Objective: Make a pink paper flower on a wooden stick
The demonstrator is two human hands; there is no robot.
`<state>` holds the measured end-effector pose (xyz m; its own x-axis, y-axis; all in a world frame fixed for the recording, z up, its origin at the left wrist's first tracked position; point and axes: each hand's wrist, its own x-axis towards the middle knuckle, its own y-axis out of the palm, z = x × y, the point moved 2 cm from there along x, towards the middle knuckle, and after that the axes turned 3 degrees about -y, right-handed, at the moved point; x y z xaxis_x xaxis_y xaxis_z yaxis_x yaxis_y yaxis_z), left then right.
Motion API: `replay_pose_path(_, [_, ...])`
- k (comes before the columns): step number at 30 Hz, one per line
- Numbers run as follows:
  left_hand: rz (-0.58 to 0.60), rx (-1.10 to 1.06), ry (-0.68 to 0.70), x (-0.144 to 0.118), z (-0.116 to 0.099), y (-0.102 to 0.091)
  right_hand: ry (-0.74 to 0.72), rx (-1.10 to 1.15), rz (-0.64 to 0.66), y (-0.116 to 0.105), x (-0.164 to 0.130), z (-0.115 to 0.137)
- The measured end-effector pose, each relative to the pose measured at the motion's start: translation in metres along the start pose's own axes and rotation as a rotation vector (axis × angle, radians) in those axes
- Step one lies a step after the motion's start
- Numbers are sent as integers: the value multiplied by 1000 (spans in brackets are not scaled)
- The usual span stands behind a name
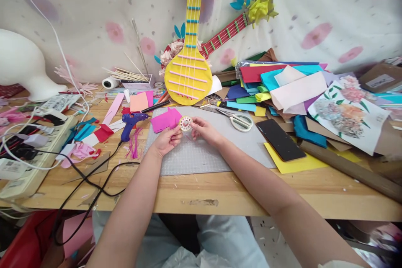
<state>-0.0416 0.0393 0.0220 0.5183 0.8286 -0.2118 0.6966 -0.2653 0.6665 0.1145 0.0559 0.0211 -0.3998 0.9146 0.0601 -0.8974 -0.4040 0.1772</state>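
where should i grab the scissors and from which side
Likely by the pale loop handles, with the right hand coming from the near right side: the scissors lie with the loops to the right, near the phone, and the blades pointing left and away.

Far past my left hand point(168, 140) I see a cream power strip point(37, 176). To the right of my right hand point(206, 131) lies a black phone point(281, 139), and further right, a flower picture point(348, 111).
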Motion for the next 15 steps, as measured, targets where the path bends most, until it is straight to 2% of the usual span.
replay_pose_path(6, [-30, 57, -1, 3, 2, 3, -99, -97, -93, -6, 4, -7])
replay_pose_path(8, [-99, 126, 64, 4, 4, 7, -134, -171, -98, -8, 3, -8])
replay_pose_path(12, [-285, 333, 284, 8, 11, 15, -220, -330, -175, -12, 0, -8])
replay_pose_path(15, [-372, 442, 352, 13, 18, 19, -300, -394, -226, -14, -2, -5])
